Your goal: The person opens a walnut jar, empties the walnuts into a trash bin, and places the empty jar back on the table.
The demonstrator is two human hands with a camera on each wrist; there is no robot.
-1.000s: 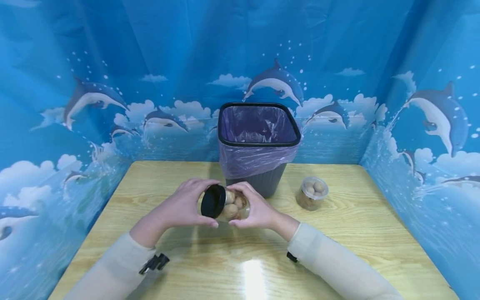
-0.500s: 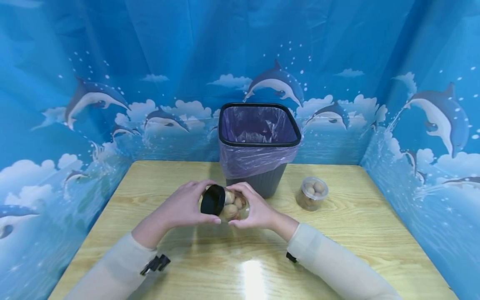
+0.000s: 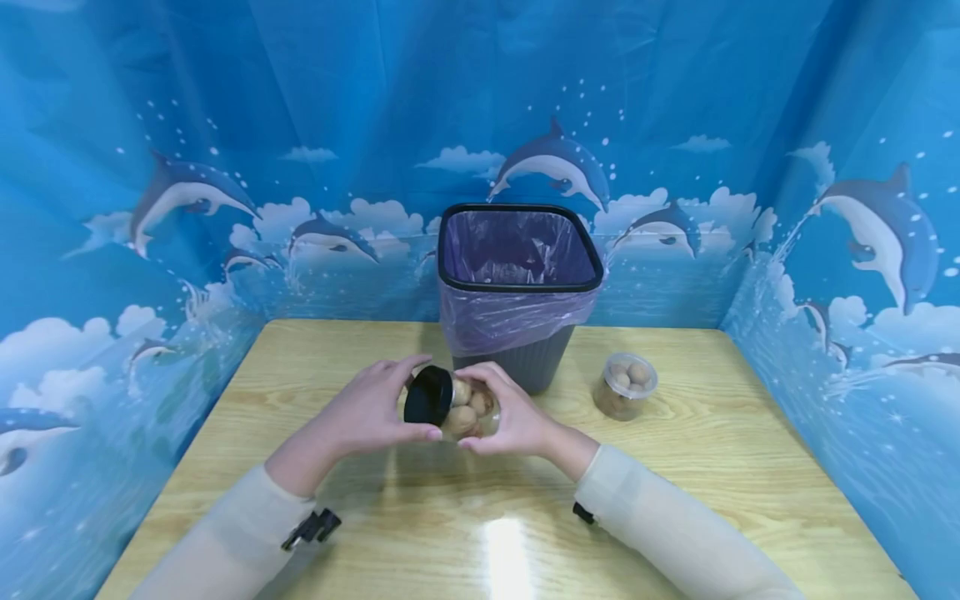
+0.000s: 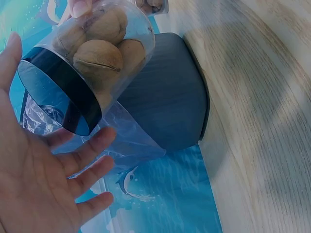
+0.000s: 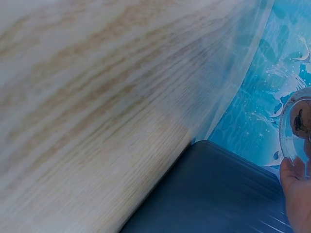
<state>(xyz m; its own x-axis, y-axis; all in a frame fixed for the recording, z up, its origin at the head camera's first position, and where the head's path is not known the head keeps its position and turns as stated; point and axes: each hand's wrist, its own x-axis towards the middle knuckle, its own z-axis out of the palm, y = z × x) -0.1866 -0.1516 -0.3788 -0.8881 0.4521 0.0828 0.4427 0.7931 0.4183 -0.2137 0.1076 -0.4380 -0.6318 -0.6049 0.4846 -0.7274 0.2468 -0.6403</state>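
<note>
A clear jar (image 4: pixel 129 53) with a black lid (image 3: pixel 428 397) lies tilted sideways above the table, its lid toward my left hand (image 3: pixel 369 411). Several walnuts (image 3: pixel 465 417) show through its wall. My right hand (image 3: pixel 513 417) grips the jar by its base end, thumb below and fingers over the top. In the right wrist view only part of that hand and the jar's end show. Around the lid, the fingers (image 4: pixel 92 148) of my left hand spread loosely, with the thumb at the lid's other side. The lid remains on the jar.
Behind my hands stands a dark bin (image 3: pixel 517 367) with a purple liner (image 3: pixel 517 321) and black rim. Right of it, a clear lidded tub (image 3: pixel 624 386) of walnuts sits on the wooden table (image 3: pixel 697 467). A dolphin-print curtain (image 3: pixel 360 125) encloses the back and sides.
My left hand has shifted slightly around the lid, its thumb tip a little higher and further right. The right hand and the jar have hardly moved.
</note>
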